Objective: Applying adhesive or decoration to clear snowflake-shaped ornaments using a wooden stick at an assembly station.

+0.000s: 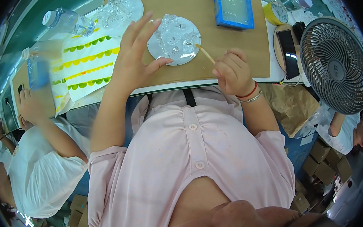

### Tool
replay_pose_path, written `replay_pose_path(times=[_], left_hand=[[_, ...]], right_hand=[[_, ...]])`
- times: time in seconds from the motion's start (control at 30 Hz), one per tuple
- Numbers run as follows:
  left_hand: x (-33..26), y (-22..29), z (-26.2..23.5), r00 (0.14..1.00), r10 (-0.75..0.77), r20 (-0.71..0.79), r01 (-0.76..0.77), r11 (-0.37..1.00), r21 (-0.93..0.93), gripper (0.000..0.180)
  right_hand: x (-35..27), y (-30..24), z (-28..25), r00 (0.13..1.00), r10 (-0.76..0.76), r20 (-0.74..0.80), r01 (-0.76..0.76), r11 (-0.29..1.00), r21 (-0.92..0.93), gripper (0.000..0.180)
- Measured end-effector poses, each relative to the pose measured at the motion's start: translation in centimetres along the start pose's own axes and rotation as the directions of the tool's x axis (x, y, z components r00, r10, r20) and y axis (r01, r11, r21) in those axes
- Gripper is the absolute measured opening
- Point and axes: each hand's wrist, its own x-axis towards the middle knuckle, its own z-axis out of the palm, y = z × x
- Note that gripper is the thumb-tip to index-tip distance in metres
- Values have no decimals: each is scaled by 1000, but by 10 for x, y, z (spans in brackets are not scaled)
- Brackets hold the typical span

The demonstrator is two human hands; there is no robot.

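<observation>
A round white plate [183,58] lies on the brown board in front of me, with several small clear, glassy pieces [173,39] on it. My left hand [132,59] is at the plate's left side, fingers spread and holding nothing. Its thumb reaches over the plate's near left edge; whether it touches cannot be made out. My right hand [233,71] is closed around a thin pale wooden stick [206,55]. The stick slants up and left, its darker tip at the plate's right edge, beside the clear pieces.
A second white plate [137,6] heaped with clear pieces stands far left, by a bottle [65,22] and patterned paper [85,57]. To the right are a blue-rimmed tray [251,12], yellow tape roll [275,13], phone [287,54] and fan [336,69]. Co-workers sit on both sides.
</observation>
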Motion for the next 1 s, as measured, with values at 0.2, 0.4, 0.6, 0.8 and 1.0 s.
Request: replay_pose_path(times=[0.2,0.4,0.6,0.8,1.0], left_hand=[[-3,-7,0,988,-10,152,19,998,-59,82],[-2,-6,2,990,-47,135,66,988,-143,77],[-3,-5,4,995,-38,92,55,982,-180,71],[-12,0,12,998,-31,57,40,984,-175,76],[-19,9,24,994,-105,-31,99,985,-143,71]], right_hand=[[-3,-12,-1,999,-21,50,21,1000,-4,8],[-8,-20,4,1000,-17,8,17,1000,21,9],[-6,-21,16,999,-15,-31,17,998,67,8],[-14,-15,6,994,85,-71,-78,992,95,14],[-12,-15,2,997,65,-33,-61,992,112,10]])
